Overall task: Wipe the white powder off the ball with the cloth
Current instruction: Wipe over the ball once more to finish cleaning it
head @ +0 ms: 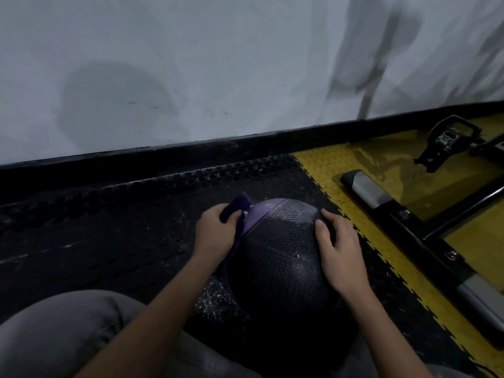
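Head view: I see the ball (278,263) resting on the black studded mat (109,227), white powder (263,210) dusting its far purple part. The left hand (218,230) grips the purple cloth (236,207) against the ball's upper left; the right hand (341,252) lies with relaxed fingers on its right side, gripping nothing.

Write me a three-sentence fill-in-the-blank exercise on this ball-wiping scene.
1. The left hand grips a purple ____ against the ball.
2. The right hand rests on the ball's ____ side.
3. To the right of the black mat, the floor tiles are ____.
Missing words: cloth; right; yellow.
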`<control>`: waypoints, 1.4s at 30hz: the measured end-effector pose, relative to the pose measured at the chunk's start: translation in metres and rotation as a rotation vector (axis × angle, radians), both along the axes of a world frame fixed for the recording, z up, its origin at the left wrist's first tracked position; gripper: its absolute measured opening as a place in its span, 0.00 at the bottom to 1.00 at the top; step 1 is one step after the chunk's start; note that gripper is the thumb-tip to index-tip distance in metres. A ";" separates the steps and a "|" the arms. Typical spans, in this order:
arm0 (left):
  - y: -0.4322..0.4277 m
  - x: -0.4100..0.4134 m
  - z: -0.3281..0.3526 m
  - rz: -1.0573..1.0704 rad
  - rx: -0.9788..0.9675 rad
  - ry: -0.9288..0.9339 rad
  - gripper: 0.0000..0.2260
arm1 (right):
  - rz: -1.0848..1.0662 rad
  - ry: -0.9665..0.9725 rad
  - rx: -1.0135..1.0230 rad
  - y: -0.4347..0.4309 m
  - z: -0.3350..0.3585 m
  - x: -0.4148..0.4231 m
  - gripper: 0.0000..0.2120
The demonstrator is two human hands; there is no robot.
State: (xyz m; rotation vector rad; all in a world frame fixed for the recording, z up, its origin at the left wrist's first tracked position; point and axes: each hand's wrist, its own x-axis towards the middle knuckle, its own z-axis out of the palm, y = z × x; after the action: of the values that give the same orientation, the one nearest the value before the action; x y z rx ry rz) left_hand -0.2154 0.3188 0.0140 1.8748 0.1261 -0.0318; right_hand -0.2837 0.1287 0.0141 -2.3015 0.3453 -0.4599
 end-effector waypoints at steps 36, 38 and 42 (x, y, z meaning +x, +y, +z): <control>0.009 0.002 0.014 -0.154 0.056 -0.078 0.04 | 0.315 0.145 0.055 0.009 0.013 -0.020 0.53; 0.004 -0.008 0.021 -0.244 0.152 -0.210 0.06 | 0.315 0.149 0.070 0.005 0.013 -0.020 0.53; 0.002 -0.004 0.024 -0.274 0.228 -0.258 0.08 | 0.312 0.164 0.098 0.004 0.013 -0.023 0.52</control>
State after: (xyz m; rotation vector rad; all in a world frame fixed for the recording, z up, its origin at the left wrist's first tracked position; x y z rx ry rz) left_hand -0.2198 0.3203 0.0378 2.0931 -0.3166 0.0380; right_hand -0.3066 0.1323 0.0267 -2.2502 0.0811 -0.0963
